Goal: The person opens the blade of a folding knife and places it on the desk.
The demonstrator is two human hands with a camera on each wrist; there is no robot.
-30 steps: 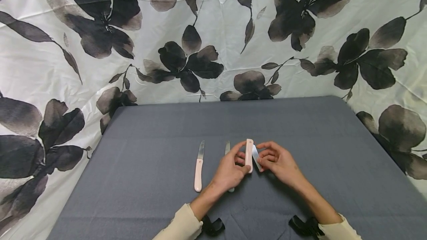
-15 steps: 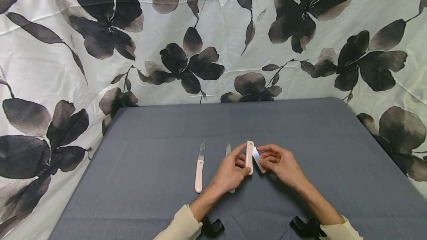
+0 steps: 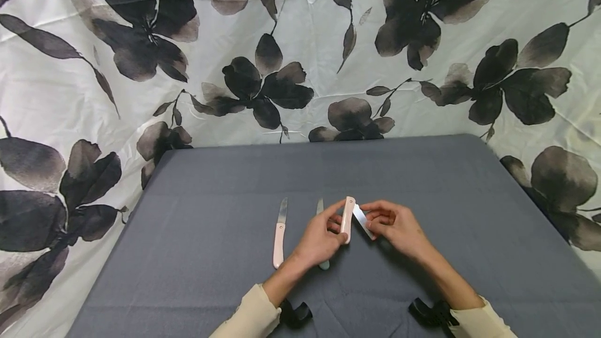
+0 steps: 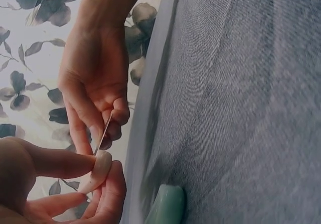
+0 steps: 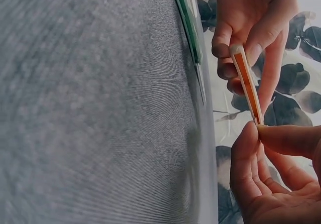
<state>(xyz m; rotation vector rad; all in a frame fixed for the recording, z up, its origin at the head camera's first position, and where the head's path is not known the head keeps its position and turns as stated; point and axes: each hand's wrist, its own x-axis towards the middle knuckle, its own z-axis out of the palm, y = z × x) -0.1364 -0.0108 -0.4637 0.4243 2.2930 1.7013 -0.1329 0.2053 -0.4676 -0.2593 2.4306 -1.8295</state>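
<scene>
Above the table, my left hand (image 3: 315,243) grips the pink handle (image 3: 348,219) of a folding knife between thumb and fingers. Its blade (image 3: 362,219) stands partway out of the handle at a narrow angle. My right hand (image 3: 403,229) pinches that blade near its free end. In the right wrist view the handle's slot (image 5: 247,86) looks orange inside. A second pink folding knife (image 3: 279,241) lies unfolded on the cloth to the left. Beneath my left hand lies a green-handled knife (image 3: 324,265), also unfolded and partly hidden by the hand; its handle (image 4: 168,204) shows in the left wrist view.
A grey cloth (image 3: 225,181) covers the table. Behind it hangs a white sheet (image 3: 328,30) with dark flowers. Black straps (image 3: 297,315) sit at both wrists, below cream sleeves (image 3: 253,314).
The knife handle has tilted and shifted slightly left with my left hand. The blade stands a little further out from it, my right hand still pinching it.
</scene>
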